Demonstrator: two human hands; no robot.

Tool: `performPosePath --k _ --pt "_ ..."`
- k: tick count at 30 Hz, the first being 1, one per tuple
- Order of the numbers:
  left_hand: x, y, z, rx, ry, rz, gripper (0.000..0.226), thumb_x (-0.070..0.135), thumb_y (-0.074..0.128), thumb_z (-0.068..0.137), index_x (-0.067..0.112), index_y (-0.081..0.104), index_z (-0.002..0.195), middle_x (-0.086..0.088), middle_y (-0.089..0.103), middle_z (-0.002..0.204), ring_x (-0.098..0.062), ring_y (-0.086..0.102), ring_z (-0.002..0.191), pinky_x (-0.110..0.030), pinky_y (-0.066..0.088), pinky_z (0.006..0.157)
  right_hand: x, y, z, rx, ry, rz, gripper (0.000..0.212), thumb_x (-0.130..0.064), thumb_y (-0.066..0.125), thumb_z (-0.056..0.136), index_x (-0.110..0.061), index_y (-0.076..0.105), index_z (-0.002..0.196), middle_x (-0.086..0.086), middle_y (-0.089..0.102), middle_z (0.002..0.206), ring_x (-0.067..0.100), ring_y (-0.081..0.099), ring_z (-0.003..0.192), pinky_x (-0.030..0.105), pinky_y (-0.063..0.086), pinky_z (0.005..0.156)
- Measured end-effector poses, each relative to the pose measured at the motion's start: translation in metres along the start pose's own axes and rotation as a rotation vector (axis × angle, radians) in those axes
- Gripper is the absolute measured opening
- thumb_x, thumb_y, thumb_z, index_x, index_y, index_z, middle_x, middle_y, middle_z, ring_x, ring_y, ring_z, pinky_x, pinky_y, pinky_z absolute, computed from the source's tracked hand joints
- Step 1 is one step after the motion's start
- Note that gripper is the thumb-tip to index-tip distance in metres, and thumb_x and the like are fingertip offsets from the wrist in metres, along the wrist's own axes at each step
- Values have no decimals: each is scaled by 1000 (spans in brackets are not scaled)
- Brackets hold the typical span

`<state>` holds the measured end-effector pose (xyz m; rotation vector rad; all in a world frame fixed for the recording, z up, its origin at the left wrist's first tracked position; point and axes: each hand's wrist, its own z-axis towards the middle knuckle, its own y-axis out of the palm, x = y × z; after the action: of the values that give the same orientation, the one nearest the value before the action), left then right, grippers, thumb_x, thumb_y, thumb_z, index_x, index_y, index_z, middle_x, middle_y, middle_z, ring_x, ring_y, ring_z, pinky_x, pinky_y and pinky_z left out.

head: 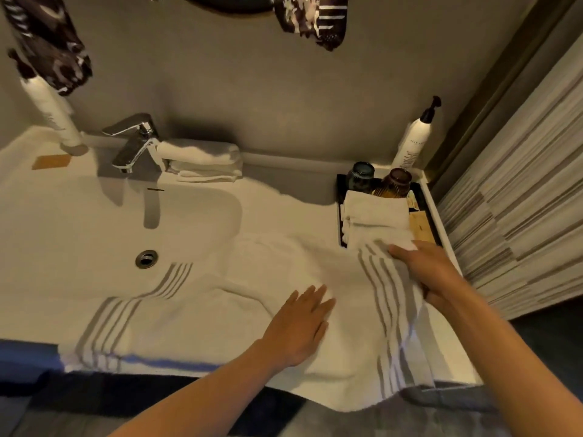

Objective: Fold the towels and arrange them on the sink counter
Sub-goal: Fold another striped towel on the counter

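A large white towel with grey stripes [202,320] lies spread over the sink counter [284,200], partly across the basin and hanging over the front edge. My left hand [299,326] rests flat on its middle, fingers apart. My right hand [429,275] grips the towel's striped right end near the tray. A small folded white towel [375,219] lies on the black tray [340,197]. Another folded white towel [202,160] sits behind the basin, right of the faucet.
A chrome faucet [135,143] stands at the back of the basin, whose drain [146,258] shows. Two dark glass cups [378,181] stand on the tray, a pump bottle [413,137] behind it. A white bottle [53,115] and a soap bar [50,161] are at left. A striped wall bounds the right.
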<state>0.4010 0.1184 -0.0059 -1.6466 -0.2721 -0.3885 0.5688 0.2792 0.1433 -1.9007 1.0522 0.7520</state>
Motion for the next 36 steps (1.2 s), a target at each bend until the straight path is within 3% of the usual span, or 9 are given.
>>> performPosePath --k 8,14,17,20,23,26,28,31,36 --pt "51 -16 49 35 23 36 53 37 24 105 24 17 156 -5 4 165 -26 1 151 -49 4 122 -38 -98 26 490 -20 -439 49 -25 62 91 4 54 131 30 58 127 48 55 112 50 48 95" --pt "22 0 28 89 61 16 57 25 37 103 23 15 156 -7 -1 165 -24 0 150 -44 4 122 -52 -55 27 286 92 -374 18 -13 58 94 2 55 103 18 55 79 30 55 67 34 48 53" --pt "12 -14 17 273 -83 -365 40 26 40 102 22 47 142 0 40 150 -15 49 127 -34 40 107 -77 -10 6 67 15 -301 8 -8 57 94 -6 51 89 12 49 73 24 49 62 36 40 54" --pt "-7 -55 10 272 -567 -1209 32 34 43 102 12 64 112 -10 69 101 -22 68 76 -42 58 73 -97 45 -18 -151 -23 -166 7 -1 56 92 -5 52 95 14 45 73 20 50 54 30 42 46" --pt "-38 -91 -11 136 -786 -1912 70 65 38 94 4 62 117 -21 72 102 -35 71 87 -47 58 76 -104 133 -46 -267 -23 113 11 0 52 95 2 52 105 22 58 84 24 64 52 29 53 41" --pt "-75 -115 -46 261 -766 -2190 80 76 41 84 9 62 120 -10 64 124 -31 61 112 -44 53 82 -94 216 -68 -538 117 264 19 -11 47 100 4 54 110 27 67 103 40 70 76 49 61 65" --pt "-100 -118 -63 313 -916 -2010 71 73 50 83 11 66 113 -13 72 110 -33 68 100 -47 56 82 -70 242 -65 -478 -67 83 23 -12 47 98 1 61 111 24 71 101 42 70 84 54 59 75" --pt "-127 -107 -83 317 -1043 -1489 35 42 65 88 7 61 92 -5 65 64 -22 60 53 -35 50 64 -18 243 -47 -133 -597 -684 29 -24 43 96 -12 63 115 11 69 109 31 63 100 39 51 81" --pt "-135 -92 -102 458 -918 -689 20 30 52 94 18 44 108 3 55 89 -13 54 72 -28 43 57 38 220 -31 -198 -472 -1282 63 -69 50 79 -19 47 116 5 50 116 30 50 106 42 45 83"
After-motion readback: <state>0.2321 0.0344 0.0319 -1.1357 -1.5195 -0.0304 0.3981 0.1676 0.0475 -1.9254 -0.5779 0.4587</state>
